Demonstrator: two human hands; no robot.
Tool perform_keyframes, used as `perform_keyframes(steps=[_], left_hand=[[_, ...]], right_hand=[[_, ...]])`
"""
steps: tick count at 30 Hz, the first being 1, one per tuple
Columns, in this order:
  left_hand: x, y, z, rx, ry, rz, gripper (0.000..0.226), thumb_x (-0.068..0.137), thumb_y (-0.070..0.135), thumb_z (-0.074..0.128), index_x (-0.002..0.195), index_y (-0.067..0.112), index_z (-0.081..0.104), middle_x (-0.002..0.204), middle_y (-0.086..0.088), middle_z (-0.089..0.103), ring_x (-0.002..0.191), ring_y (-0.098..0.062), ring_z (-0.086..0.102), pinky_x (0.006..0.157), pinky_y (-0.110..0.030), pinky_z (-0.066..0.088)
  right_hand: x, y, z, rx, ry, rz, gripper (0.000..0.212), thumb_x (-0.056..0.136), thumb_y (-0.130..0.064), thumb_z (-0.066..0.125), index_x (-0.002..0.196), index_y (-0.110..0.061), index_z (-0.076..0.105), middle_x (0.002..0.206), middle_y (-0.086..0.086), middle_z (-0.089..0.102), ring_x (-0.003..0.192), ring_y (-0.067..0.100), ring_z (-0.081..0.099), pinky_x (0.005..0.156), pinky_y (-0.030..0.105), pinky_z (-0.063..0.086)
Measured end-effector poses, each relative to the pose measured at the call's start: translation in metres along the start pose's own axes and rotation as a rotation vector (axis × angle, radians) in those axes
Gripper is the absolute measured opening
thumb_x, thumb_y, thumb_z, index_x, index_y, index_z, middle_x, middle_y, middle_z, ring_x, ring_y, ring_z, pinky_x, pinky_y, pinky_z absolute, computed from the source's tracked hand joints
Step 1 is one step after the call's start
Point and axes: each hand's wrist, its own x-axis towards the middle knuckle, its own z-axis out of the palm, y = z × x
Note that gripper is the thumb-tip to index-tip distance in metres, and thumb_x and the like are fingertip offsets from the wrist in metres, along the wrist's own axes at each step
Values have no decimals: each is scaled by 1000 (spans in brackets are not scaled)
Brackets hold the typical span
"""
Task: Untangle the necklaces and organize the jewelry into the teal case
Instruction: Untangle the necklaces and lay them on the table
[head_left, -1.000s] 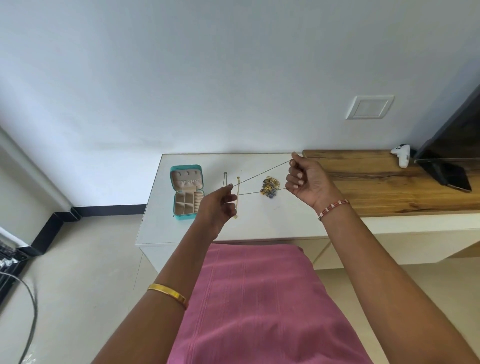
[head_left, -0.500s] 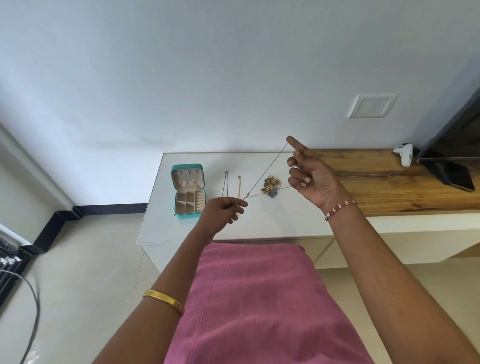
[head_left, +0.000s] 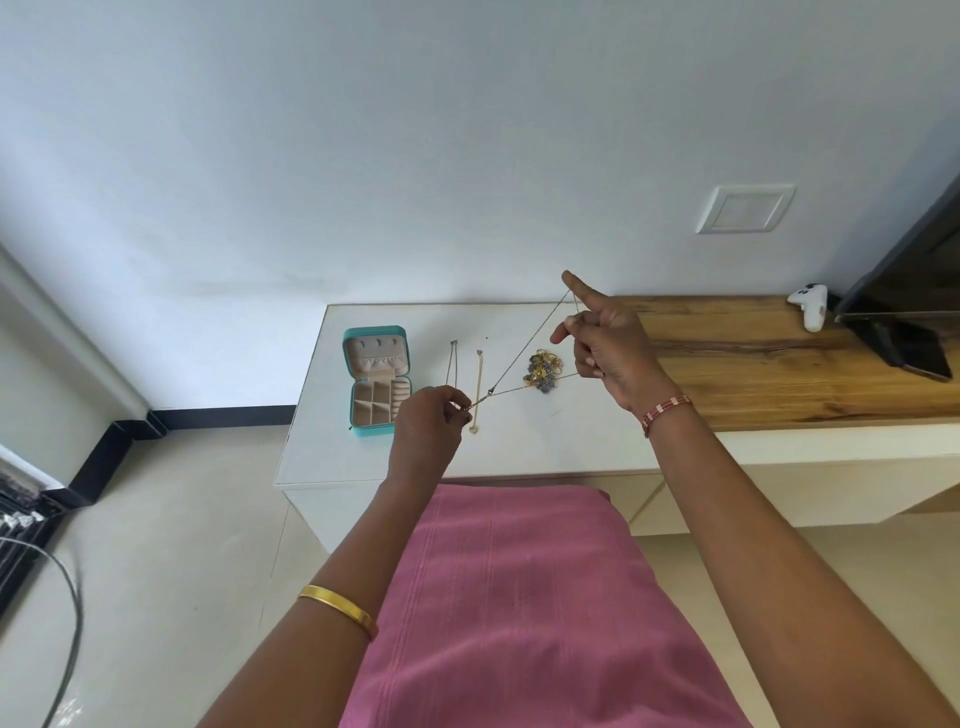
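Behind left hand (head_left: 423, 423), end of thin chain (head_left: 530, 348), clasp unclear.

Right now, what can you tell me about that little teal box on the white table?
The teal case is a small, rounded-corner jewelry box lying open flat on the white tabletop, near its left edge. Its lining looks like pale beige fabric. The lid half, farther from the person, shows small hooks and a gathered pocket; the nearer half is split into several compartments, with what look like ring rolls on the right. No jewelry is visible inside. Nothing touches it; the left hand is just to its right.
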Motion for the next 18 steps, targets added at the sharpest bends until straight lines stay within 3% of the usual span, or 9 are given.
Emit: perform_keyframes(steps=[2,4,6,12,15,18], left_hand=[[-1,-2,2,-12,-41,-5,18,83,-1,58,95,9,68,64,-2,55,61,-15,54,65,-25,44],[-2,-3,3,-44,-123,-28,28,86,-3,49,98,15,66,68,-4,51,65,-21,58,68,-30,47],[-3,-1,2,-183,-209,-113,35,87,-6,41,98,18,64,77,-5,52,66,-21,62,73,-36,52],[-7,6,-4,-611,-426,-311,43,85,-13,32,92,12,66,84,-9,58,63,-16,66,64,-25,55],[-8,7,-7,-722,-478,-341,39,88,-10,34,101,12,64,82,-8,65,70,-18,68,69,-28,55],[-9,12,-8,-815,-511,-353,41,89,-9,34,113,12,60,83,-7,69,79,-21,69,76,-32,53]], right_hand=[[-1,-2,3,-38,-1,-10,53,92,4,43,136,-26,45,67,2,63,37,8,26,38,15,23],[-4,-6,6,-45,-35,-22,51,92,3,44,135,-25,46,69,4,63,37,8,30,38,16,26],[-7,-11,11,-31,-90,-27,49,92,2,46,133,-24,48,73,6,63,38,8,34,38,17,30],[-9,-19,20,-65,-133,-43,34,91,-1,50,120,-16,59,72,5,64,43,12,42,44,20,40],[-6,-12,20,-178,-88,-30,23,91,-3,50,107,-11,66,70,4,64,46,9,47,50,20,43],[-4,-4,21,-351,-80,-2,19,90,-6,53,98,-14,68,72,4,65,62,13,54,59,21,42]])
